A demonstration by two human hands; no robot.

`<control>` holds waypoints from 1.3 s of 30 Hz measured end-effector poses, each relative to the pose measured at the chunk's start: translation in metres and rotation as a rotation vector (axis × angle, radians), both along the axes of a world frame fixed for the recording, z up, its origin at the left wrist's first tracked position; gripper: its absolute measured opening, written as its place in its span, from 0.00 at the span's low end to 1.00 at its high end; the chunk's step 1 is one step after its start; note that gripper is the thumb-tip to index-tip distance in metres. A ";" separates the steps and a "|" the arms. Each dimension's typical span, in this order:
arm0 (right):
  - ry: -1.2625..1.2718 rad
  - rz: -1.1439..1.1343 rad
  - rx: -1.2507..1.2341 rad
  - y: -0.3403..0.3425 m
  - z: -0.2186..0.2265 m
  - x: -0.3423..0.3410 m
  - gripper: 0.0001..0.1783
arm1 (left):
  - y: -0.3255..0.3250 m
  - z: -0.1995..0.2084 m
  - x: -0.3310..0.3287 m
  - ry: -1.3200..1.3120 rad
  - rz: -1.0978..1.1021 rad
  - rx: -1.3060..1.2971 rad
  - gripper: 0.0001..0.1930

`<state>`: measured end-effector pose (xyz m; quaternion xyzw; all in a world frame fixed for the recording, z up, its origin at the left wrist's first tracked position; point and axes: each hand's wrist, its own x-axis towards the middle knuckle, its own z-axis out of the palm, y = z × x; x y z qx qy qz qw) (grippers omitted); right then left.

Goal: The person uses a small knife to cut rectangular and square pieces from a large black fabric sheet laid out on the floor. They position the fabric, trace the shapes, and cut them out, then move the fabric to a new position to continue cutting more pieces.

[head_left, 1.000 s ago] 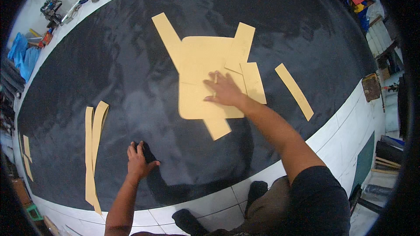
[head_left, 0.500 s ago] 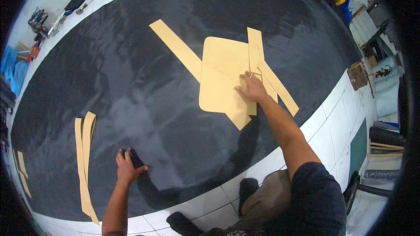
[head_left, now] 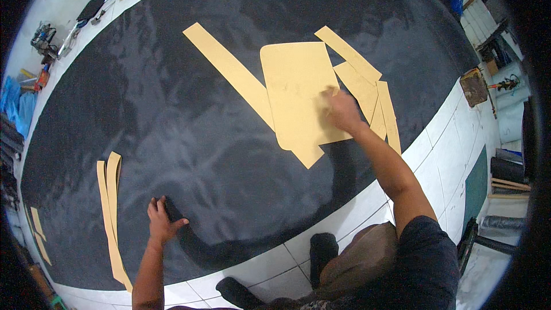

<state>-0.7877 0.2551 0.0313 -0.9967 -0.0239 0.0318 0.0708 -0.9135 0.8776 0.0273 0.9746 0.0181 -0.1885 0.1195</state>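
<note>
My left hand (head_left: 163, 221) rests flat on the black sheet (head_left: 224, 195), fingers and thumb apart, holding nothing. My right hand (head_left: 342, 112) is over the right part of a large cream pattern piece (head_left: 295, 89) with rounded left corners. Its fingers are smeared by motion, and whether they hold anything is hidden. Under that piece's left side runs a long cream strip (head_left: 224, 69), with a pointed end (head_left: 307, 156) showing below. Beyond my right hand lie a slanting strip (head_left: 349, 54), a wider cream piece (head_left: 357, 83) and a narrow strip (head_left: 388, 115), partly overlapping.
Narrow cream strips (head_left: 107, 212) lie left of my left hand, with smaller strips (head_left: 39, 232) at the sheet's far-left edge. White floor tiles (head_left: 264, 264) border the sheet. A brownish block (head_left: 474, 87) stands at the right edge. Blue plastic (head_left: 20, 106) lies far left.
The smaller pieces right of the large piece have shifted right and fanned apart. The large piece has turned slightly, and my right hand has moved a little right. My left hand stays on the sheet.
</note>
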 end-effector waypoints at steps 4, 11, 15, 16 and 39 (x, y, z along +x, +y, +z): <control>0.186 0.447 0.013 0.050 0.019 -0.031 0.44 | -0.012 0.009 0.003 0.024 0.019 -0.007 0.57; 0.213 0.319 0.059 0.031 0.000 -0.046 0.35 | -0.013 0.007 0.005 0.021 0.007 -0.005 0.58; 0.187 0.348 -0.058 0.017 -0.007 -0.043 0.26 | -0.008 0.000 0.007 0.044 -0.004 -0.012 0.59; 0.008 0.413 -0.007 0.012 -0.014 -0.047 0.23 | -0.008 0.000 0.009 0.053 -0.005 0.002 0.58; 0.105 0.214 0.316 0.008 0.030 -0.053 0.08 | -0.013 0.011 0.002 0.133 -0.027 0.062 0.55</control>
